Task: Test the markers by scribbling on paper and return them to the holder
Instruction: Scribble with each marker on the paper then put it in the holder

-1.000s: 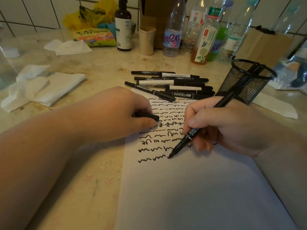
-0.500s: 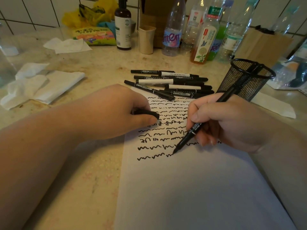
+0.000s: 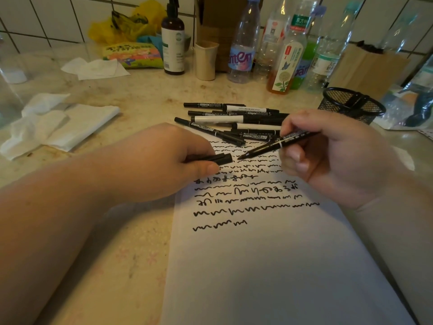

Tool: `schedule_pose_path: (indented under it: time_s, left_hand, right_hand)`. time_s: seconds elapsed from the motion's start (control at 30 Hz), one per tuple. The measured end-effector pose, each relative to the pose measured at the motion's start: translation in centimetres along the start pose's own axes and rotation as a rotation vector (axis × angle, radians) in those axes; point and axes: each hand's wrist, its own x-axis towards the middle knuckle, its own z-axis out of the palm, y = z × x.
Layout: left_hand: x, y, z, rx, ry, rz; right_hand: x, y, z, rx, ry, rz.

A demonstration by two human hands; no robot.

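Observation:
A white sheet of paper [image 3: 269, 266] lies on the counter, its upper half covered in black scribbled lines. My right hand [image 3: 328, 156] grips an uncapped black marker [image 3: 278, 144], lifted off the paper with its tip pointing left. My left hand [image 3: 161, 160] pinches the black marker cap [image 3: 220, 158], whose open end faces the tip a short gap away. Several black and white markers [image 3: 234, 120] lie in a loose pile just beyond the paper. The black mesh holder [image 3: 351, 105] stands at the right, behind my right hand.
Crumpled white tissues [image 3: 58, 123] lie at the left. Along the tiled wall stand a dark pump bottle [image 3: 173, 41], a beige cup [image 3: 205, 59], several plastic bottles [image 3: 243, 43], a snack packet [image 3: 132, 55] and a brown paper bag [image 3: 367, 66].
My right hand lifted the marker off the paper and swung its tip up and left toward the cap in my left hand. The bottom scribble line got slightly longer.

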Motion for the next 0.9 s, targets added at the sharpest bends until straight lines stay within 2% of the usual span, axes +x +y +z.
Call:
schedule_pose_path:
  time_s: [0.13, 0.3, 0.73, 0.8, 0.9]
  left_hand:
    - [-0.01, -0.02, -0.02, -0.005, 0.007, -0.002]
    - [0.08, -0.24, 0.15, -0.025, 0.035, 0.014]
    - [0.21, -0.48, 0.30, -0.025, 0.129, 0.046]
    - [0.31, -0.41, 0.31, -0.008, 0.130, 0.050]
    - [0.39, -0.39, 0.27, 0.032, 0.124, 0.045]
  right_hand:
    - [0.08, -0.05, -0.02, 0.035, 0.074, -0.006]
    - [0.09, 0.24, 0.02, -0.013, 0.085, 0.002]
    - [-0.67, -0.24, 0.33, -0.238, -0.015, 0.064]
    - [-0.75, -0.32, 0.32, -0.326, -0.004, 0.064]
    - [-0.75, -0.13, 0.52, -0.624, 0.012, 0.040]
